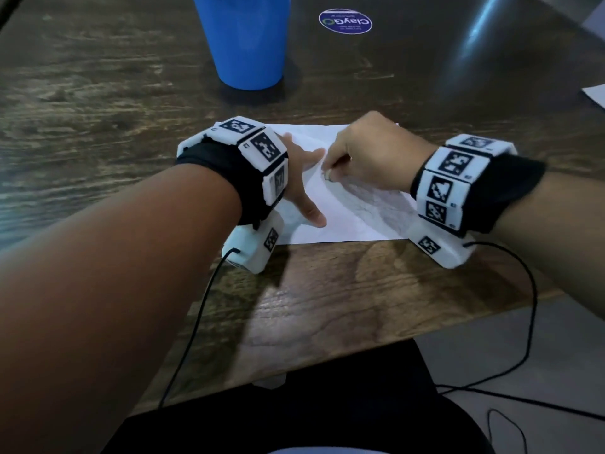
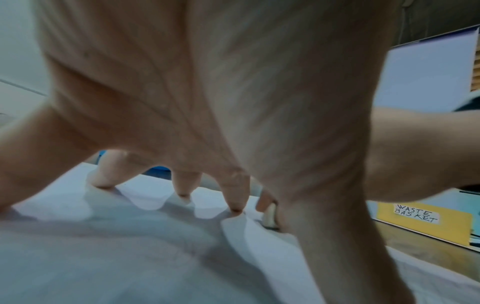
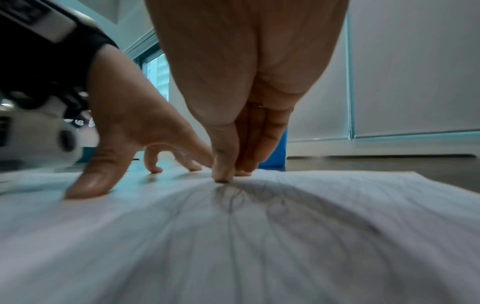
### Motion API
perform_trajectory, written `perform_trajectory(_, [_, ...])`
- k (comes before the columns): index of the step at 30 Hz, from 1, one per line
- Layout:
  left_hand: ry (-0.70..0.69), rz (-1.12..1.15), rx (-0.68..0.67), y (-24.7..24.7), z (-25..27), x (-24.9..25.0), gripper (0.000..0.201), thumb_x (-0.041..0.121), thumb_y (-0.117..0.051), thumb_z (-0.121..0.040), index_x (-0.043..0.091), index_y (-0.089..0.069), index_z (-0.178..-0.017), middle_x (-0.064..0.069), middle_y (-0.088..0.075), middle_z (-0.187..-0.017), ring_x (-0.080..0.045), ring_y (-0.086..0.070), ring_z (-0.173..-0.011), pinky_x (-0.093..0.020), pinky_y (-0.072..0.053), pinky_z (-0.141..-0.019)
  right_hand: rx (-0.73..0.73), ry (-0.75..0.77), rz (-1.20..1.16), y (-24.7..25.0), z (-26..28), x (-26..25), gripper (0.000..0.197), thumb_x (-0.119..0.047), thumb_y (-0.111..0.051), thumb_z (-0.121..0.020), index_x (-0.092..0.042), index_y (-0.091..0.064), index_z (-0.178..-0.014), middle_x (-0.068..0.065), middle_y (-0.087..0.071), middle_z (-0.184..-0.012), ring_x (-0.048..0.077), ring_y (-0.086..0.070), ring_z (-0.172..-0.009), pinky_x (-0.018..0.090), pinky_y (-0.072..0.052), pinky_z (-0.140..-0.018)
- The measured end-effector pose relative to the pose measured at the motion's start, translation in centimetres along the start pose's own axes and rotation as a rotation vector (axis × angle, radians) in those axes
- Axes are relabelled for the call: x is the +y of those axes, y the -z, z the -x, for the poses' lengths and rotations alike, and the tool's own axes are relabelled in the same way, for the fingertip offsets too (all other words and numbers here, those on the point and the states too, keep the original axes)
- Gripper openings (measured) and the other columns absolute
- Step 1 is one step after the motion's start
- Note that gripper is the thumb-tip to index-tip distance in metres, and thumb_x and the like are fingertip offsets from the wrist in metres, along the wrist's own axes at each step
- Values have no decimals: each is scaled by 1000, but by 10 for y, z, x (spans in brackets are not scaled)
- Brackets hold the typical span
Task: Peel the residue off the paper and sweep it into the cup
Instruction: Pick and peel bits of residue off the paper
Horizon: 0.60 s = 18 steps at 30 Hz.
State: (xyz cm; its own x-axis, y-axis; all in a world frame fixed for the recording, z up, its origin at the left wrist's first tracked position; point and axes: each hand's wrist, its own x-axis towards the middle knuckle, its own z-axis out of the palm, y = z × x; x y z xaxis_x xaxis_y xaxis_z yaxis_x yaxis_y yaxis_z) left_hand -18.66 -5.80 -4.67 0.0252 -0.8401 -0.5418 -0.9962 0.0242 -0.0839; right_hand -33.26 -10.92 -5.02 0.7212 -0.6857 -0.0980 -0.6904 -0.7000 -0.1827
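Note:
A white paper (image 1: 343, 221) with grey pencil smudges lies on the wooden table (image 1: 98, 93). My left hand (image 1: 304, 185) presses flat on its left part, fingers spread and straight; the fingertips (image 2: 235, 207) touch the sheet (image 2: 130, 257). My right hand (image 1: 329, 172) pinches a small pale lump (image 2: 270, 216) against the paper's middle, thumb and fingers meeting at the sheet (image 3: 259, 236). What the lump is cannot be told. The blue cup (image 1: 244, 40) stands upright beyond the paper, apart from both hands, and shows behind the right hand's fingers (image 3: 275, 156).
A dark closed laptop (image 1: 425, 60) with a round sticker (image 1: 345, 21) lies behind the paper at the right. Another white sheet (image 1: 595, 93) pokes in at the right edge. A yellow box labelled "WASTE BASKET" (image 2: 420, 218) stands to the right. Wrist cables hang over the table's near edge (image 1: 327, 339).

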Motion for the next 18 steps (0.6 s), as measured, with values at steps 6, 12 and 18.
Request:
perform_trajectory(6, [-4,-20,17,-1,-1,-2,124,81,-68,-65,46,6,-157,-12,4,-169,-34,-17,-152,-48,-26,-116,-20,50,46,3,0,-3,17,-16,-72,-87,-21,-80,-102,1,-75,-92,18,-65,-91,33,-53,-86])
perform_trajectory(12, [3,-52,7,0,-5,-3,133,87,-66,-59,42,12,-158,-12,4,-169,-35,-17,-152,-50,-23,-118,-242,150,25,6,35,-5,18,-25,-75,-87,-29,-78,-105,-13,-75,-90,3,-62,-83,17,-45,-77])
perform_trajectory(18, [-4,-49,-20,2,0,1,129,82,-67,-66,41,14,-158,-13,8,-168,-36,-12,-153,-52,-21,-118,-98,104,116,3,14,-9,20,-19,-71,-88,-26,-77,-106,-3,-74,-94,16,-64,-89,31,-52,-84])
